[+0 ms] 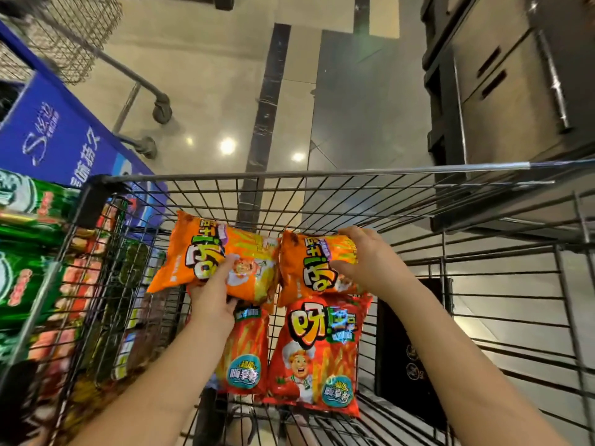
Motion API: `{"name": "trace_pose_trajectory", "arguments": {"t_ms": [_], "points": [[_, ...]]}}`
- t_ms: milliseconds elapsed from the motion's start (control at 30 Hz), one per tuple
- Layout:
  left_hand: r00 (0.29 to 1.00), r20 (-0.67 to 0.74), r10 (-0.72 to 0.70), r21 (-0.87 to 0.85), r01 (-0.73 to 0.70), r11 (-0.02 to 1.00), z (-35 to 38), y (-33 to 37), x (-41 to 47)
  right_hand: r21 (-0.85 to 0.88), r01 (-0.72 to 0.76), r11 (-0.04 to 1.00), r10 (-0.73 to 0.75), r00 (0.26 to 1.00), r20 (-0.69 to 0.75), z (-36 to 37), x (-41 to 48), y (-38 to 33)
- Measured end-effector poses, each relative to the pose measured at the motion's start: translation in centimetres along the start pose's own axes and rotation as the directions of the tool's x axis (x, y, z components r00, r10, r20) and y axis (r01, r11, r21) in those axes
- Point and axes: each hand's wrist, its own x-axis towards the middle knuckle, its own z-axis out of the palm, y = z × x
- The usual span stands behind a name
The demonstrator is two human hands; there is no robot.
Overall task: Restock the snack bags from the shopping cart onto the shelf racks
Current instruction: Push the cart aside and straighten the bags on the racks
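- Hands inside the shopping cart [289, 176]: each held one orange snack bag above the cart's wire floor, near its front wall.
- Left hand [214, 296]: the thumb lay across the face of the left orange bag [190, 252] and the fingers were tucked under its near edge, pinching the bag between them.
- Right hand [367, 259]: the fingers curled over the far edge of the right orange bag [309, 265], thumb on its face, clamped on the bag.
- Right red bag [317, 352] and left red bag [246, 352] lay flat on the cart floor, nearer the person; the left hand partly covered the latter.
- Stocked shelf [29, 252] stood just outside the cart's left wall.
- Suggested technique: lift both bags straight up until clear of the cart's rim. The grip should probably be firm on the slick film yet too light to crush the contents. Then swing toward the cart's left side.
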Motion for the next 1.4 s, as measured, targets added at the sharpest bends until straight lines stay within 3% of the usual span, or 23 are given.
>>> {"name": "trace_pose_trajectory", "arguments": {"t_ms": [167,367,567,733,900,1000,1200,1400], "points": [[0.997,0.077,0.02,0.163,-0.032,0.986,-2.4,2.3,-3.0,-0.056,-0.028,0.998,0.035,0.993,0.113,0.1,2.5,0.2],[0.971,0.202,-0.128,0.325,0.056,0.944,-5.2,4.1,-3.9,-0.115,-0.002,0.993,0.027,0.977,0.213,2.2,5.3,0.6],[0.927,0.346,-0.145,0.476,-0.04,0.879,-7.8,5.5,-3.4,-0.216,0.097,0.972,-0.028,0.953,0.302,3.4,7.5,1.6],[0.876,0.436,-0.208,0.502,-0.045,0.864,-8.3,5.4,-3.3,-0.45,0.25,0.857,-0.027,0.895,0.444,2.4,9.0,1.5],[0.876,0.436,-0.208,0.506,-0.048,0.861,-7.6,5.5,-3.3,-0.57,0.346,0.745,0.001,0.855,0.519,2.1,9.0,0.7],[0.882,0.438,-0.171,0.479,-0.068,0.875,-7.1,5.4,-3.3,-0.552,0.379,0.743,-0.058,0.857,0.511,2.0,8.8,0.9],[0.88,0.43,-0.203,0.483,-0.035,0.875,-7.3,5.7,-2.9,-0.386,0.322,0.864,-0.097,0.86,0.502,1.4,7.2,2.6],[0.864,0.468,-0.185,0.477,-0.071,0.876,-7.6,6.5,-4.3,-0.151,0.181,0.972,-0.13,0.947,0.295,0.0,3.3,2.7]]}}
